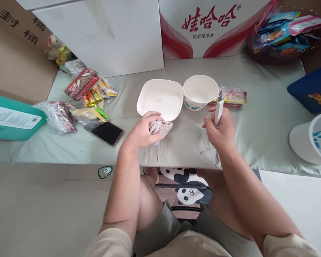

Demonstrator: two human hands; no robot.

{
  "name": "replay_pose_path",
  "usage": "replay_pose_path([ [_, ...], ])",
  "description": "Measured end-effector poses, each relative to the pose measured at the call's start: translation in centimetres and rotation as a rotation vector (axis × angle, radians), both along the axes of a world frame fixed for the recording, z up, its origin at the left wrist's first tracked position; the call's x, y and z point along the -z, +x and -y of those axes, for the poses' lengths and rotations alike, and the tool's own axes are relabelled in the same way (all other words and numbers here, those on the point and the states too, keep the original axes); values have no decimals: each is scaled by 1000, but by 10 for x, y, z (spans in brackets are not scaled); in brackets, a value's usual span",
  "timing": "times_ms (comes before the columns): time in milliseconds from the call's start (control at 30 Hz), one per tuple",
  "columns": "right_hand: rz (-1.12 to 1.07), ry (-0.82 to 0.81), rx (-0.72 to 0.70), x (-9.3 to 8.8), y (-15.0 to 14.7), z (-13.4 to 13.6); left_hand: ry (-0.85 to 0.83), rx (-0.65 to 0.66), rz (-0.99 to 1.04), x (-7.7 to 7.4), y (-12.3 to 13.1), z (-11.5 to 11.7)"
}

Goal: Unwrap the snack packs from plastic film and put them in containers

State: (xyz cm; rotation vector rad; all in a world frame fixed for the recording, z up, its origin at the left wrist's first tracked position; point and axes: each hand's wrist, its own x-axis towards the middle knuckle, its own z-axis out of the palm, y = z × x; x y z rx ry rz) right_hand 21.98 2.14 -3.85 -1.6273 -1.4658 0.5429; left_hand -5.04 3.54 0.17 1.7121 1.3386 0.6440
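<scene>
My left hand is closed around a small snack in a crinkled clear wrapper, just in front of a white square bowl. In my right hand is a white utility knife, held upright with its dark blade pointing away from me. To the right of the square bowl stands a white round paper bowl with a blue-green pattern; the insides of both bowls show no contents. Behind my right hand lies a clear-wrapped snack pack, partly hidden by the round bowl and the knife.
Several packaged snacks are piled at the left, near a black phone and a green bottle. White boxes stand along the back. A basket of snack packets and a white bucket are at the right.
</scene>
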Motion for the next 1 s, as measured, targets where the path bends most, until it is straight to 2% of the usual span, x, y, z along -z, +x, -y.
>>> replay_pose_path([
  [133, -4, -65, 5, 8, 4, 0, -3, -40, 71, 2, 6, 2],
  [233, -19, -46, -10, 10, 0, -1, -55, -11, 139, 10, 10, 1],
  [333, -79, -54, -24, 9, -5, -2, -61, 32, 318, 23, 15, -3],
  [433, -149, -84, -54, 4, -10, -3, -75, 11, 528, 34, 25, -7],
  [500, -194, -109, -67, 0, -12, -2, -125, -34, 695, 39, 34, -5],
  [633, -384, -209, -113, -6, -18, 6, -275, -241, 968, 39, 53, 9],
  [700, -475, -226, -192, -6, -23, 11, -368, -276, 1002, 38, 59, 18],
  [833, -455, -193, -336, -3, -32, 18, -568, -171, 1010, 36, 62, 28],
  [933, -389, -191, -260, 1, -35, 18, -583, -120, 1042, 39, 60, 26],
  [1000, -370, -186, -223, 3, -35, 18, -513, -176, 1038, 41, 57, 22],
])
